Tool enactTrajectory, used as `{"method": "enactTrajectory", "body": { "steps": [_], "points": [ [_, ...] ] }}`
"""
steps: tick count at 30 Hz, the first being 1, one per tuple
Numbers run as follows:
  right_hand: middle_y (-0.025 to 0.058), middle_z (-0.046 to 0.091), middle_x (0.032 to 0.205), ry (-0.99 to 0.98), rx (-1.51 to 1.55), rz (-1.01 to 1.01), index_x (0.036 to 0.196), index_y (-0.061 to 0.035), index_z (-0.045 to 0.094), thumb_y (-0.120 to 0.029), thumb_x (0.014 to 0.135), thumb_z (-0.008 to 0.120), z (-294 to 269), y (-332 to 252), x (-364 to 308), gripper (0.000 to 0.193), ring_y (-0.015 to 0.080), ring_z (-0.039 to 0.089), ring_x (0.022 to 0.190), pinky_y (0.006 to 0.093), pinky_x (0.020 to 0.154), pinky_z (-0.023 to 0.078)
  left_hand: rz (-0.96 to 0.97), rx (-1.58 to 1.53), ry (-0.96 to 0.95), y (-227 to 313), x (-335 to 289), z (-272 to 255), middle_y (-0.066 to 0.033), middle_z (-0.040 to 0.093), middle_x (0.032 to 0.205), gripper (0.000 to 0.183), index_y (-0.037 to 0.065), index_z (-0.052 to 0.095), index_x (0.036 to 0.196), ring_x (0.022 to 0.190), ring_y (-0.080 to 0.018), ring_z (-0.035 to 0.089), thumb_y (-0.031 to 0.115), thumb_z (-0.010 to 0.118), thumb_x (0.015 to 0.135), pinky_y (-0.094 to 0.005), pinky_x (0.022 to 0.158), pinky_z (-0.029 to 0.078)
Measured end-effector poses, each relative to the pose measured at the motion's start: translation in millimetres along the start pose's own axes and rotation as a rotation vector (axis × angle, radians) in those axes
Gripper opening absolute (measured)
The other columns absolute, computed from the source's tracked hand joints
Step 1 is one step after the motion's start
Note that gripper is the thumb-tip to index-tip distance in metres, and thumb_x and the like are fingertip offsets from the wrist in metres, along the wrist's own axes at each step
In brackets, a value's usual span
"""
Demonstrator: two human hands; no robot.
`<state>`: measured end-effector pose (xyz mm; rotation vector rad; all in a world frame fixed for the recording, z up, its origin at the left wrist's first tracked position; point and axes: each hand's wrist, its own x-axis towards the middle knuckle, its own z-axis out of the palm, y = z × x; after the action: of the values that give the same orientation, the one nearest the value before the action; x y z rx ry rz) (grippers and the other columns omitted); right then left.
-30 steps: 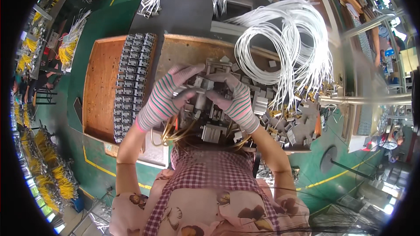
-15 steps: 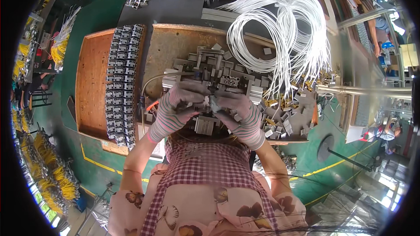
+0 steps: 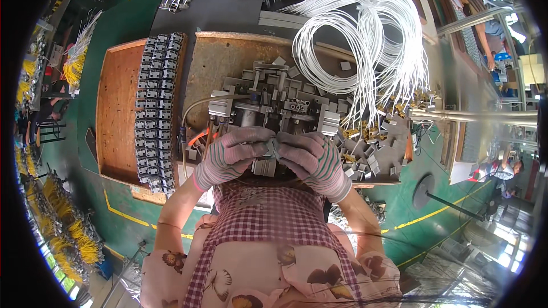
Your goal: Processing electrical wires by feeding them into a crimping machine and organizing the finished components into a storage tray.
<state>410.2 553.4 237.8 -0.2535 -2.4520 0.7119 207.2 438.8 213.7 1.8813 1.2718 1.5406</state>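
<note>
My left hand (image 3: pixel 235 154) and my right hand (image 3: pixel 311 159), both in striped knit gloves, meet in front of my apron. Between their fingertips they grip a small grey metal piece (image 3: pixel 272 147), mostly covered by the gloves, so its exact kind does not show. Just beyond my hands stands a metal fixture (image 3: pixel 279 100) with clamps, blocks and a cylinder. A hose (image 3: pixel 214 100) runs into its left side. Below my fingers, a ribbed metal block (image 3: pixel 264 167) partly shows.
At left, a wooden tray (image 3: pixel 117 108) holds rows of black-and-silver parts (image 3: pixel 155 108). Coiled white cables (image 3: pixel 365 40) with brass-coloured ends lie at right. Loose grey metal pieces (image 3: pixel 374 162) are scattered beside the fixture. A round-based stand (image 3: pixel 424 193) is on the green floor.
Both hands have drawn back from the fixture toward my body, with the small piece between them. More of the fixture's middle and its cylinder now show.
</note>
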Motion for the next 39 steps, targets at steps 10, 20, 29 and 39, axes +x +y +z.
{"method": "enactTrajectory", "body": {
  "steps": [10,20,29,39],
  "points": [
    [0.0058,0.065,0.111,-0.078,0.244,0.183,0.098,-0.0132,0.064,-0.008,0.069,0.08,-6.9,1.4,6.5,0.033,0.026,0.063,0.099,0.0375,0.081,0.05,0.129,0.082,-0.109,-6.9,-2.1,2.3,-0.0184,0.064,0.107,0.022,0.0,0.061,0.099,0.091,-0.0359,0.068,-0.007,0.068,0.08,-0.0442,0.078,0.057],
    [0.0043,0.066,0.105,-0.085,0.803,0.692,0.09,-0.0051,0.063,-0.001,0.07,0.082,4.0,8.6,-9.6,0.029,0.0122,0.063,0.089,0.0268,0.075,0.052,0.044,0.244,-0.099,-0.7,1.3,5.0,-0.014,0.061,0.113,0.038,0.006,0.064,0.111,0.097,-0.0359,0.065,0.008,0.074,0.074,-0.0423,0.079,0.054],
    [0.0048,0.063,0.096,0.184,1.239,0.997,0.093,-0.0044,0.055,-0.004,0.072,0.083,35.0,-2.7,-19.8,0.036,0.0094,0.059,0.086,0.0236,0.074,0.049,-0.194,0.176,0.143,-2.2,-14.6,52.9,-0.0182,0.057,0.127,0.062,0.004,0.051,0.132,0.112,-0.0385,0.059,0.021,0.078,0.078,-0.0439,0.091,0.051],
    [0.0048,0.067,0.097,0.141,1.28,1.036,0.106,-0.0036,0.055,-0.021,0.08,0.082,33.4,0.9,-44.1,0.041,0.0115,0.063,0.09,0.0272,0.084,0.051,-0.354,0.084,-0.144,11.5,1.4,41.7,-0.0155,0.057,0.132,0.069,0.007,0.047,0.137,0.117,-0.0361,0.057,0.003,0.072,0.073,-0.0418,0.098,0.046]
  ]
}}
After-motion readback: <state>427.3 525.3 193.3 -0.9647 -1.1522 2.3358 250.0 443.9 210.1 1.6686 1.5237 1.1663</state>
